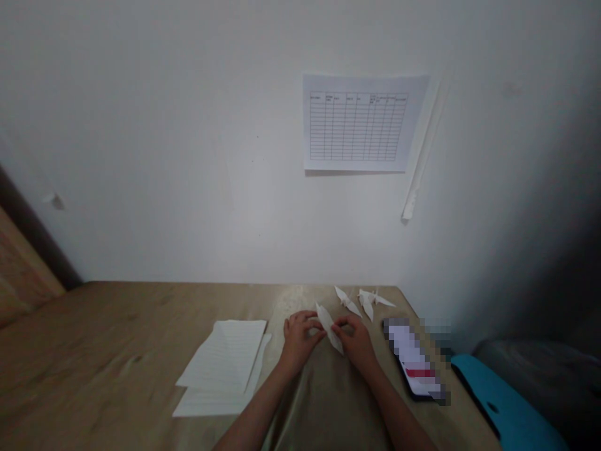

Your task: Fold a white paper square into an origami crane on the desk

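Note:
A narrow folded white paper piece (328, 327) lies slanted on the tan table (117, 351) between my hands. My left hand (300, 338) pinches its left side with curled fingers. My right hand (355, 338) grips its right side, fingers closed on the paper. Both hands rest low over the table top. Two finished folded paper cranes (347, 300) (373, 300) lie just beyond my right hand near the wall.
A stack of lined white sheets (225, 366) lies left of my left arm. A phone (416, 363) rests at the table's right edge, beside a blue chair (498, 401). A printed table sheet (359, 122) hangs on the white wall.

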`<state>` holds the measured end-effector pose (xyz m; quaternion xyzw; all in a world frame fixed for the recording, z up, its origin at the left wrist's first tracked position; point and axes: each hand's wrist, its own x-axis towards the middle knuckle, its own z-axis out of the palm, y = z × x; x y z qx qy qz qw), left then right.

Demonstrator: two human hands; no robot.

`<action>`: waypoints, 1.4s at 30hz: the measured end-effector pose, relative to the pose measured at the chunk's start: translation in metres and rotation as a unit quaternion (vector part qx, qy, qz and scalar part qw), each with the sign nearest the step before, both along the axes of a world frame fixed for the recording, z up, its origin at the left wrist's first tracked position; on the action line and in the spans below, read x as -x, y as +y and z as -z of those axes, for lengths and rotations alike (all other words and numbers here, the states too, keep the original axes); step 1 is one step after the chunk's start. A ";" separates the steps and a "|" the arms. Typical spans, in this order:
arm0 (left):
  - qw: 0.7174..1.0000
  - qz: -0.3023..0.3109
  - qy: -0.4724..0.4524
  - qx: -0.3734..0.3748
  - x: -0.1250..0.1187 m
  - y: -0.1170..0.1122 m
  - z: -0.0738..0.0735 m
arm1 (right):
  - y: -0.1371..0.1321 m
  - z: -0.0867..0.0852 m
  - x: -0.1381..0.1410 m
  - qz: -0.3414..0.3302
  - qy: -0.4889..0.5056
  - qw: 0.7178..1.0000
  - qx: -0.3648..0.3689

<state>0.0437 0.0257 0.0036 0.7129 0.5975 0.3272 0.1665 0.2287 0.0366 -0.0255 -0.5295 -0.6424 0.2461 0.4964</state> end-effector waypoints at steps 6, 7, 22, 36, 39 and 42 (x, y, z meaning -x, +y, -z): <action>1.000 0.000 -0.008 -0.009 0.001 0.001 -0.001 | -0.003 -0.003 0.001 0.005 -0.003 1.000 0.002; 1.000 0.002 -0.010 -0.011 0.001 0.001 -0.001 | -0.003 -0.003 0.001 0.008 -0.004 1.000 0.000; 0.994 0.031 -0.077 -0.071 0.006 0.008 0.009 | -0.005 -0.002 0.004 0.002 0.032 0.999 -0.007; 0.994 0.033 -0.079 -0.073 0.007 0.009 0.014 | -0.003 0.003 0.004 -0.012 0.021 1.000 -0.012; 0.994 0.032 -0.077 -0.070 0.007 0.010 0.015 | -0.002 0.003 0.004 -0.012 0.023 1.000 -0.010; 0.994 0.033 -0.077 -0.068 0.007 0.010 0.016 | -0.002 0.003 0.004 -0.010 0.023 1.000 -0.007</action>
